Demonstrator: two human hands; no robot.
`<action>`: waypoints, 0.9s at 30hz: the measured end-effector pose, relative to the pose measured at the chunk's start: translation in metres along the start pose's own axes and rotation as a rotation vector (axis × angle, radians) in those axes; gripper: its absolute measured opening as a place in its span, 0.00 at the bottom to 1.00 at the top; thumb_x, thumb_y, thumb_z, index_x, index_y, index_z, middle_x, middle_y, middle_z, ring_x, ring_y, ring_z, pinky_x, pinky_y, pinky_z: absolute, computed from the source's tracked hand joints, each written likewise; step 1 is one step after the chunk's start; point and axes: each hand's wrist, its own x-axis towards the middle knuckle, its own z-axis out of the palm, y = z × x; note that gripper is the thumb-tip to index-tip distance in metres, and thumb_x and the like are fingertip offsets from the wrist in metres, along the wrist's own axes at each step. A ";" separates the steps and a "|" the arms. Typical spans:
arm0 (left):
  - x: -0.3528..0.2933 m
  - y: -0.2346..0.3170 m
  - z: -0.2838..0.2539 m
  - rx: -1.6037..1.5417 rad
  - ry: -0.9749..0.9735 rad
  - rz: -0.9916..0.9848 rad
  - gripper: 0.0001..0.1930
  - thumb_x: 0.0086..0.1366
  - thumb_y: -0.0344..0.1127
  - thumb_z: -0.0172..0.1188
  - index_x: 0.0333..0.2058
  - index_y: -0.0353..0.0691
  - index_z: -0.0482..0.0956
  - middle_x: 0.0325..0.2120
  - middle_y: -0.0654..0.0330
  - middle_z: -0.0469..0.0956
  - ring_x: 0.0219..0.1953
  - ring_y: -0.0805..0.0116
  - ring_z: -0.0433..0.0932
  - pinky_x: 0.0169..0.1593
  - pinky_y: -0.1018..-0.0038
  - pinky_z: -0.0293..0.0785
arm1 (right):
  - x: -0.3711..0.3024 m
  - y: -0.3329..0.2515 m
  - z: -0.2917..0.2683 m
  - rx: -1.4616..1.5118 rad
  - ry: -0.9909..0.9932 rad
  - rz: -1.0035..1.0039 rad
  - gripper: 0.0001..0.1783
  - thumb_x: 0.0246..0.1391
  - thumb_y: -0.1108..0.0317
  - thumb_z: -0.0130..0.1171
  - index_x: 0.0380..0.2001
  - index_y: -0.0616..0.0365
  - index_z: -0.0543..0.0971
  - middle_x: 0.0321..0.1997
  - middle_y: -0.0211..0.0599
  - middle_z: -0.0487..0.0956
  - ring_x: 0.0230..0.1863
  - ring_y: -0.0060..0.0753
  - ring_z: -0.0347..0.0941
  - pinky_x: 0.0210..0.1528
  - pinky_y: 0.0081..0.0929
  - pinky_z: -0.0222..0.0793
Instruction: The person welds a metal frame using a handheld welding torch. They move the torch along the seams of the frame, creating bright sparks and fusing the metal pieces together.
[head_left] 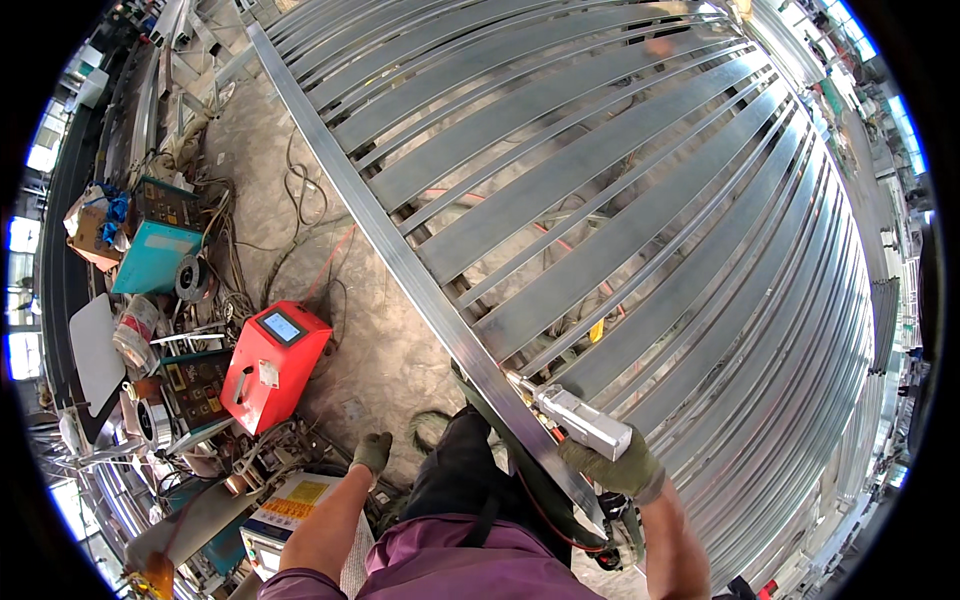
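The workshop spread out over a worn grey concrete floor (365, 350), with dark cables (298, 180) lying in loops and equipment crowded along the left side. A large grating of flat, grey metal slats (560, 215) filled the right side, its slats running away from a long, straight, silvery edge rail (400, 285); spread out like that, it seemed to leave the joints along the rail within reach. The person's right hand (622, 468), in an olive-green work glove, was wrapped around a boxy, silver-grey metal hand tool (592, 424), whose narrow nose pointed at the rail near a slat end. That grip probably served to steer the nose along the join, though whether the tip touched the metal could not be told. The left hand (373, 453), gloved alike, hung low on the other side of the rail with nothing visible in it, perhaps kept clear or used for balance; how far its fingers were curled could not be made out. Near it stood a red, box-shaped machine with a small screen (275, 368), angled so that its display likely remained readable from the person's place.
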 end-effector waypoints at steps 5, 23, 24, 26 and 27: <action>-0.006 0.014 0.008 -0.091 0.008 0.107 0.30 0.73 0.57 0.59 0.54 0.32 0.81 0.40 0.48 0.86 0.42 0.58 0.84 0.48 0.61 0.77 | 0.005 -0.009 -0.003 0.009 -0.017 0.045 0.26 0.59 0.58 0.75 0.55 0.61 0.83 0.48 0.34 0.88 0.49 0.25 0.84 0.52 0.27 0.80; -0.211 0.155 0.075 0.596 -0.096 0.609 0.34 0.68 0.59 0.64 0.62 0.38 0.76 0.55 0.42 0.81 0.59 0.45 0.80 0.62 0.58 0.76 | -0.049 -0.025 -0.057 0.144 0.289 -0.265 0.24 0.60 0.74 0.72 0.59 0.65 0.80 0.45 0.31 0.85 0.43 0.23 0.79 0.45 0.26 0.76; -0.222 0.149 0.091 0.609 -0.104 0.826 0.37 0.67 0.61 0.64 0.64 0.39 0.73 0.58 0.41 0.79 0.61 0.44 0.78 0.65 0.56 0.73 | -0.051 -0.031 -0.058 0.233 0.292 -0.292 0.26 0.60 0.75 0.72 0.61 0.65 0.79 0.46 0.30 0.84 0.43 0.23 0.78 0.46 0.25 0.76; -0.251 0.151 0.125 0.640 -0.155 1.074 0.42 0.65 0.63 0.65 0.68 0.40 0.69 0.62 0.41 0.75 0.65 0.42 0.73 0.69 0.54 0.68 | -0.051 -0.018 -0.065 0.286 0.366 -0.477 0.24 0.60 0.75 0.72 0.59 0.64 0.80 0.36 0.26 0.83 0.33 0.18 0.76 0.35 0.22 0.73; -0.281 0.163 0.140 0.646 -0.189 1.096 0.44 0.65 0.64 0.66 0.69 0.40 0.68 0.63 0.42 0.74 0.66 0.42 0.72 0.70 0.53 0.66 | -0.058 -0.028 -0.069 0.354 0.368 -0.416 0.20 0.61 0.74 0.71 0.56 0.63 0.81 0.34 0.26 0.82 0.32 0.18 0.76 0.34 0.22 0.72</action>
